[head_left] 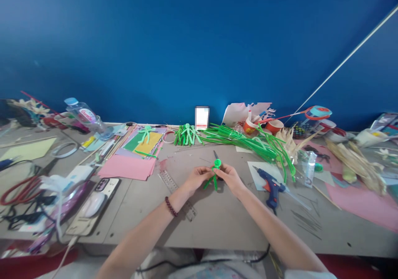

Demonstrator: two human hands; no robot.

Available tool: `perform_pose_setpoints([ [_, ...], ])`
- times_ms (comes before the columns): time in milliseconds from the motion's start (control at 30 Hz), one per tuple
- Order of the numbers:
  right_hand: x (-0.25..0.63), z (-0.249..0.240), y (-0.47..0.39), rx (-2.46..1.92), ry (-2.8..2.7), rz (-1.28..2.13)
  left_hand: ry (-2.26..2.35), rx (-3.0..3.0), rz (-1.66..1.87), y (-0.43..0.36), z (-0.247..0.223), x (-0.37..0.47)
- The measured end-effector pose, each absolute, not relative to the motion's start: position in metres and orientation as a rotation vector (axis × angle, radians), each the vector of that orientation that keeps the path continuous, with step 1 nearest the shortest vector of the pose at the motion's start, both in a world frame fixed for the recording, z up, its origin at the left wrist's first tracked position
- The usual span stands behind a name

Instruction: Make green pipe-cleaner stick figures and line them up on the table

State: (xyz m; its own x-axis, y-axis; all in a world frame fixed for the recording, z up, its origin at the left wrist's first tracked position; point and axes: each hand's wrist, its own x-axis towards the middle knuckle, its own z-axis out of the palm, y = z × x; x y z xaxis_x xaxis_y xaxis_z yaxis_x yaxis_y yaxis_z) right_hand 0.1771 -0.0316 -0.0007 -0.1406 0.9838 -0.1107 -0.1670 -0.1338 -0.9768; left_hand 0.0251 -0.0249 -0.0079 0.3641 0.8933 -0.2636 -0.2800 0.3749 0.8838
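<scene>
Over the middle of the grey table, both of my hands meet at a small green pipe-cleaner figure with a round coiled head and dangling legs. My left hand pinches it from the left, and a beaded bracelet circles that wrist. From the right, my right hand closes its fingers on the figure's upper body. The fingertips partly hide its middle. Just behind the head pokes the dark blade of what looks like scissors, mostly covered. A clear ruler lies under my left forearm.
Finished green figures and a bundle of green pipe cleaners line the back. A blue glue gun rests on white paper at right, its cord running forward. Pink paper and a phone lie at left. A blue wall stands behind.
</scene>
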Motion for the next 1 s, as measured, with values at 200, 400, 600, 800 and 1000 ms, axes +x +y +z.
perform_pose_setpoints([
  [200, 0.178, -0.007, -0.03, -1.047, -1.088, 1.52, 0.865, 0.765, 0.936, -0.023, -0.008, 0.028],
  [400, 0.175, -0.006, -0.031, -1.044, -1.04, 1.58, 0.856, 0.637, 1.061, -0.016, -0.003, 0.02],
  [600, 0.176, -0.006, -0.031, -1.186, -1.115, 1.44, 0.853, 0.641, 1.114, -0.014, 0.0, 0.019],
  [800, 0.179, -0.008, -0.029, -1.203, -1.198, 1.359, 0.876, 0.608, 1.169, -0.013, -0.002, 0.02],
  [1000, 0.179, -0.016, -0.027, -1.217, -1.334, 1.253, 0.971, 0.695, 1.165, -0.01, -0.004, 0.017],
])
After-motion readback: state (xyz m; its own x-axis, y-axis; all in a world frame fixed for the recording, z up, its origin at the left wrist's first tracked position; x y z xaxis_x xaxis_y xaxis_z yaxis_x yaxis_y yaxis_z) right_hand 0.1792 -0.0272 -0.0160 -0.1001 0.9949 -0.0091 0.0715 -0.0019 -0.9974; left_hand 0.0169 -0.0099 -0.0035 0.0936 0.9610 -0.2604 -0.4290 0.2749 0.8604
